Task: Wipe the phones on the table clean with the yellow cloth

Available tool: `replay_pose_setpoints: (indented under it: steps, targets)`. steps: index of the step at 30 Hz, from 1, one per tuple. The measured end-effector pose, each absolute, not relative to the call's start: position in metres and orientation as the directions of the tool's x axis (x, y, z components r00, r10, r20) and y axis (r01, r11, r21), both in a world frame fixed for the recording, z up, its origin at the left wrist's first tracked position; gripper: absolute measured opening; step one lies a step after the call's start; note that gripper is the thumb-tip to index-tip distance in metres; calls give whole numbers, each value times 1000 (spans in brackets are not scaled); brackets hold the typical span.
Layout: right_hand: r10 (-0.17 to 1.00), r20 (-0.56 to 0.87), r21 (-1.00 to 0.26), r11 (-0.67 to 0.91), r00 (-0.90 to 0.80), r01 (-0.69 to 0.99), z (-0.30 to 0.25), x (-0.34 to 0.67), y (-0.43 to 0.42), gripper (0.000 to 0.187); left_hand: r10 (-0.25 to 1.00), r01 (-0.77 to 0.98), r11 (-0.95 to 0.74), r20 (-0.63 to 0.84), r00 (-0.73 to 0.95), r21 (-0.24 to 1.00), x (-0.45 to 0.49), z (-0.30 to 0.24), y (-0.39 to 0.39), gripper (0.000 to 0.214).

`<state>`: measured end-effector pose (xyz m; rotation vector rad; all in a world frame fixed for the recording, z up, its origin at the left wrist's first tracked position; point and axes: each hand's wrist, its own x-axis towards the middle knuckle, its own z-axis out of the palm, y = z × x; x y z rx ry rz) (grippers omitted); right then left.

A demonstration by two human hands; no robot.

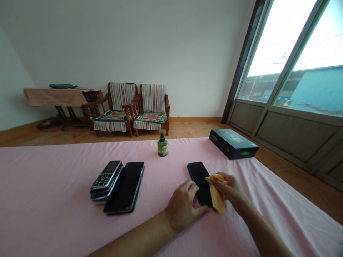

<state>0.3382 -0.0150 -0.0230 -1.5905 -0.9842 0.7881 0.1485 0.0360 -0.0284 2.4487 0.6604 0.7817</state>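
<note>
A black smartphone (198,175) lies flat on the pink tablecloth (53,185), screen up. My left hand (183,207) rests at its near end, thumb and fingers pinching the phone's edges. My right hand (232,189) is closed on a folded yellow cloth (217,194) that touches the phone's right side. A small green spray bottle (162,145) with a black cap stands upright beyond the phone.
To the left lies a large black smartphone (128,187), with a stack of keypad phones (105,178) on its left part. A dark box (233,143) sits at the table's far right corner. Two striped armchairs (134,107) and a side table (59,96) stand by the wall.
</note>
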Motion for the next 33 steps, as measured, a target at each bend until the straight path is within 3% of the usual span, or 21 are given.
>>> replay_pose_setpoints:
  steps: [13,21,27,30,33]
  targets:
    - [867,55,-945,-115,495,307,-21,335,-15,38,557,283,-784,424,714,552,150,-28,34,41]
    - [715,322,-848,-74,621,525,-18,323,-21,38,521,297,-819,419,743,491,120,-11,27,45]
    - [753,470,-748,63,461,660,-19,296,-26,32,499,345,-859,469,729,377,52,0,18,37]
    - [795,461,-756,119,394,644,-21,285,-28,28,451,362,-892,560,695,270,12,0,19,17]
    - [830,441,-760,144,341,634,-23,280,-30,25,424,424,-892,616,664,156,-24,0,23,16]
